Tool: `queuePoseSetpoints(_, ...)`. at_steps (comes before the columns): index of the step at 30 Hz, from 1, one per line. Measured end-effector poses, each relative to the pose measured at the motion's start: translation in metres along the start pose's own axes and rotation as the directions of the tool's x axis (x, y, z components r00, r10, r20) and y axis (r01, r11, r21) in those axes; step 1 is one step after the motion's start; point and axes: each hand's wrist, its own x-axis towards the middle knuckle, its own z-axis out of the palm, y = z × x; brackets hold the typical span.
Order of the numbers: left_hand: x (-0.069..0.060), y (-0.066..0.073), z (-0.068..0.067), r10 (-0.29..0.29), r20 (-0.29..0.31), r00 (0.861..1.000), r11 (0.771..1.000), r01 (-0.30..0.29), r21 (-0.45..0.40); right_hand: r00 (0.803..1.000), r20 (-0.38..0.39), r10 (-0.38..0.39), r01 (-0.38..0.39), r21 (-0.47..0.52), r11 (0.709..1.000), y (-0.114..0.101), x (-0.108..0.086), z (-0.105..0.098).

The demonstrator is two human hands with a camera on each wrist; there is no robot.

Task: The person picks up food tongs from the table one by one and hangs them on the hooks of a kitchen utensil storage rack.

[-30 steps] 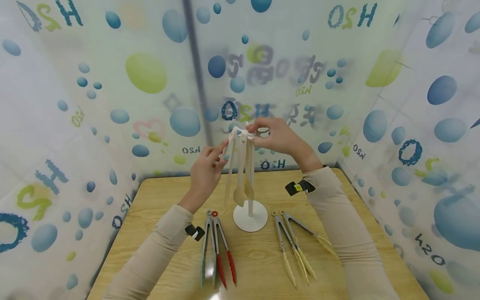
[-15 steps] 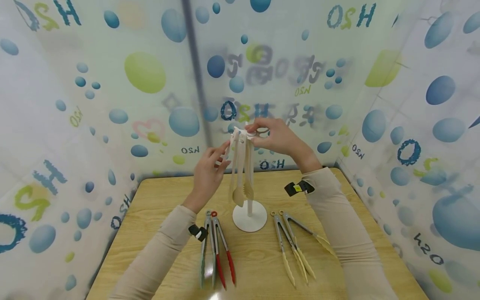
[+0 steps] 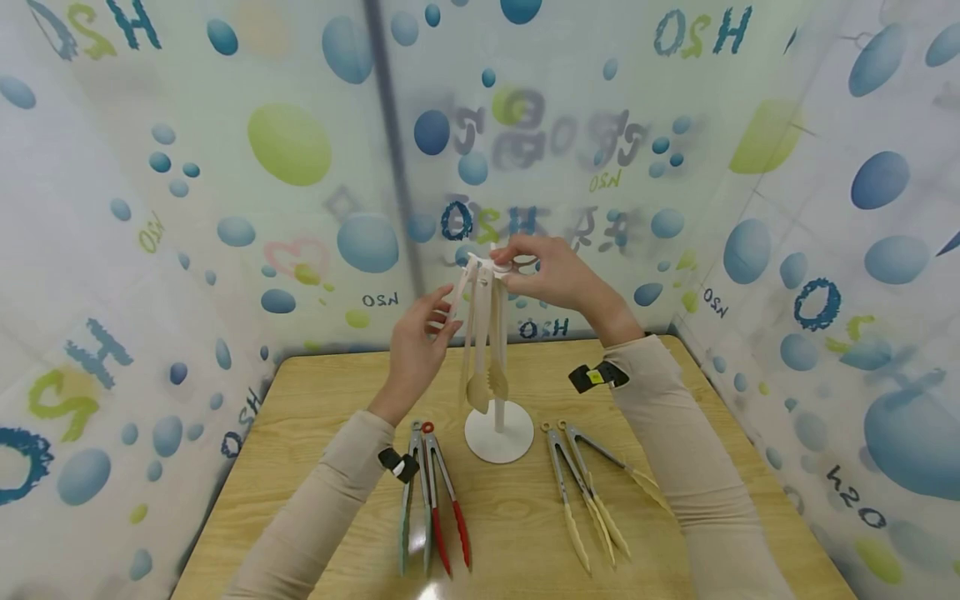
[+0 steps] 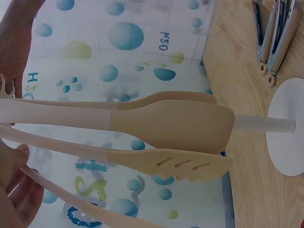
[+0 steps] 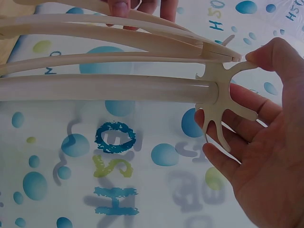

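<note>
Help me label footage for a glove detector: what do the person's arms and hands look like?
The left hand and right hand wear no gloves. The left sleeve and right sleeve are long and beige. Near the wrists, the left black device has a white patch, the right black device a yellow one.

One white stand with a round base (image 3: 517, 443). One light wood desk (image 3: 322, 383). Four silver metal tongs: one with pale green tips (image 3: 406, 525), one with red tips (image 3: 462, 533), two with cream tips (image 3: 576, 537). At least four long beige utensil arms (image 4: 183, 123): two with broad smooth heads, one with three slots; overlap hides how many whole utensils they make. Two bare hands: one left hand (image 3: 416, 343), one right hand (image 3: 558, 271).
</note>
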Motion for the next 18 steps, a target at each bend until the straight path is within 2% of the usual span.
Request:
queuePoseSetpoints(10,0.0031,-0.001,0.001,-0.025,0.016,1.0,1.0,0.025,0.003,1.0,0.004,0.009,-0.009,0.013,1.0,0.002,0.0003,0.0005)
queuePoseSetpoints(18,0.0045,-0.0045,0.0079,-0.029,0.002,1.0,0.998,0.029,-0.055,1.0,0.012,0.023,-0.024,0.026,0.999,0.0013,-0.0004,0.0004)
